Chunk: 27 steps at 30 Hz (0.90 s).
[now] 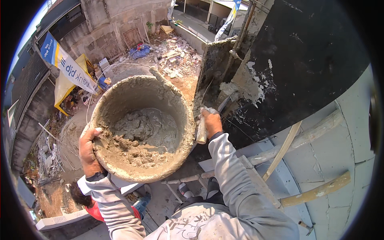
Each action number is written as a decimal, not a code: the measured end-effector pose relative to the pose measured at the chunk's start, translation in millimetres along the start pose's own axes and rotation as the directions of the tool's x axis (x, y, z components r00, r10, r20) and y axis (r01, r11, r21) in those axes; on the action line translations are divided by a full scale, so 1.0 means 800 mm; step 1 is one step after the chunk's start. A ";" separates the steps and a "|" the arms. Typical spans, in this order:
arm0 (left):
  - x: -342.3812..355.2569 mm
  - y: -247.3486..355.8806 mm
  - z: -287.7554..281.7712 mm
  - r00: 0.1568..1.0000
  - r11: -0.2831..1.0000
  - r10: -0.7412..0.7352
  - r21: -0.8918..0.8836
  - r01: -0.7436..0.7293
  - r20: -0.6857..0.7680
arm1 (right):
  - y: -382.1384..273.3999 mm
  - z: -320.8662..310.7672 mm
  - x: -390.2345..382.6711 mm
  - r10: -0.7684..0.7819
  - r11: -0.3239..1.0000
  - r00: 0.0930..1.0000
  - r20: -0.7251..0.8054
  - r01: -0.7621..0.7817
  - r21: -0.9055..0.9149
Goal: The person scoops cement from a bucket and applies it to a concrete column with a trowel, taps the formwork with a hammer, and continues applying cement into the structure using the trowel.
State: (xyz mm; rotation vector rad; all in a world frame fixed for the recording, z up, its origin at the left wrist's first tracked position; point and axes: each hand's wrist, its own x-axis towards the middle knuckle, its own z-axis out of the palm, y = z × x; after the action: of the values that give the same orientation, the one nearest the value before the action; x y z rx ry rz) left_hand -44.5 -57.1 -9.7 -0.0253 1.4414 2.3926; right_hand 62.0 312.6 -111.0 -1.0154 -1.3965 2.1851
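A round bucket point(181, 108), crusted with dried cement, is held up in front of me with wet grey mortar point(140, 132) inside. My left hand point(89, 150) grips the bucket's left side, thumb on the rim. To the right of it, my right hand point(212, 122) is closed on the pale handle point(201, 132) of a trowel whose blade I cannot make out. Just beyond that hand stands a mortar-smeared post point(208, 68) with rods, beside a large black surface point(304, 48) splattered with cement.
Bamboo poles point(314, 192) and a timber lie over pale panels at right; a hammer point(306, 227) lies low right. A person in red point(98, 210) is below left. Far down are rubble point(176, 56), a yellow canopy point(64, 100) and a banner point(70, 64). A ledge edge point(60, 220) runs lower left.
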 end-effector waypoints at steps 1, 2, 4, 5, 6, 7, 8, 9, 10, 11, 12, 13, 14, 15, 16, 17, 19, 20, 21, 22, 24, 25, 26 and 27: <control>0.001 -0.003 -0.003 1.000 1.000 0.012 -0.019 -0.012 -0.014 | -0.003 -0.001 0.003 -0.051 0.998 0.999 -0.002 0.051 -0.039; 0.001 -0.005 -0.007 0.999 0.999 0.024 -0.038 -0.025 -0.029 | -0.007 -0.001 0.009 -0.082 0.995 0.997 -0.006 0.082 -0.063; 0.004 -0.007 -0.008 0.999 0.998 0.034 -0.046 -0.034 0.006 | -0.004 -0.007 0.027 -0.164 0.986 0.985 -0.051 0.162 -0.044; 0.006 -0.007 -0.006 0.999 0.998 0.042 -0.046 -0.041 0.007 | 0.001 -0.009 0.035 -0.162 0.986 0.985 -0.053 0.159 -0.056; 0.007 -0.008 -0.005 0.999 0.998 0.054 -0.045 -0.054 0.006 | 0.003 -0.006 0.042 -0.112 0.994 0.992 -0.053 0.111 -0.024; 0.008 -0.010 -0.005 0.998 0.997 0.064 -0.043 -0.062 0.028 | 0.003 -0.004 0.048 -0.063 0.998 0.997 -0.053 0.064 0.009; 0.009 -0.010 -0.002 0.998 0.997 0.062 -0.052 -0.060 0.024 | 0.000 -0.008 0.052 -0.064 0.998 0.997 -0.052 0.064 -0.001; 0.005 -0.007 -0.004 0.998 0.997 0.065 -0.044 -0.065 -0.005 | -0.010 0.002 0.036 -0.053 0.998 0.998 -0.024 0.054 0.033; 0.000 -0.003 -0.007 0.997 0.997 0.073 -0.036 -0.074 -0.027 | -0.024 0.014 0.018 -0.050 0.996 0.999 0.005 0.050 0.071; 0.000 -0.003 -0.018 0.998 0.998 0.055 -0.033 -0.056 -0.042 | -0.034 0.021 0.007 -0.101 0.995 0.995 0.018 0.101 0.015; -0.001 -0.003 -0.017 0.998 0.998 0.054 -0.039 -0.055 -0.043 | -0.033 0.022 0.012 -0.103 0.995 0.995 0.018 0.102 0.009; -0.001 -0.002 -0.013 0.998 0.998 0.053 -0.032 -0.054 -0.017 | -0.028 0.020 0.021 -0.125 0.992 0.992 -0.006 0.125 0.011; 0.000 -0.002 -0.008 0.999 0.998 0.054 -0.026 -0.054 0.010 | -0.019 0.017 0.030 -0.147 0.989 0.989 -0.030 0.147 0.013; 0.003 -0.006 0.000 0.998 0.998 0.051 -0.035 -0.050 0.025 | -0.002 0.008 0.045 -0.098 0.995 0.994 -0.056 0.098 -0.006; 0.002 -0.008 0.007 0.996 0.996 0.086 -0.030 -0.086 0.024 | 0.010 0.013 0.045 -0.159 0.983 0.986 -0.047 0.154 -0.096; 0.004 -0.008 0.010 0.992 0.992 0.121 -0.025 -0.120 0.023 | 0.011 0.008 0.048 -0.136 0.990 0.989 -0.050 0.134 -0.041; -0.006 -0.004 -0.006 0.993 0.994 0.113 -0.010 -0.113 0.010 | -0.013 0.028 0.016 -0.158 0.987 0.987 -0.017 0.159 0.028; -0.008 0.002 0.010 0.993 0.993 0.112 0.023 -0.113 0.038 | -0.031 0.022 0.007 -0.191 0.982 0.982 -0.003 0.191 0.001; -0.006 0.002 0.010 0.993 0.994 0.108 0.018 -0.109 0.048 | -0.029 0.020 0.007 -0.196 0.980 0.981 0.016 0.196 -0.031; -0.005 -0.001 0.011 0.994 0.995 0.103 0.012 -0.103 0.030 | -0.024 0.014 0.011 -0.202 0.977 0.979 0.033 0.204 -0.065; -0.002 -0.004 0.009 0.995 0.995 0.100 0.005 -0.100 0.007 | -0.008 0.010 0.025 -0.053 0.999 0.996 -0.067 0.053 -0.006; 0.001 -0.005 0.003 0.993 0.993 0.111 0.026 -0.112 0.027 | -0.010 0.007 0.018 -0.038 0.999 0.998 -0.040 0.038 0.013; 0.003 -0.006 0.000 0.991 0.991 0.122 0.047 -0.124 0.048 | -0.017 0.005 0.017 0.011 0.992 0.998 -0.063 -0.002 0.128; -0.004 -0.005 0.000 0.993 0.992 0.111 0.052 -0.114 0.046 | -0.023 0.011 0.004 -0.058 0.997 0.997 -0.057 0.061 0.057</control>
State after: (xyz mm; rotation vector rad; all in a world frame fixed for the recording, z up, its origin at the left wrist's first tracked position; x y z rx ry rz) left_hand -39.9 -56.2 -12.8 0.1232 1.5251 2.4258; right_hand 51.9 317.2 -93.8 -0.9924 -1.3142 2.1258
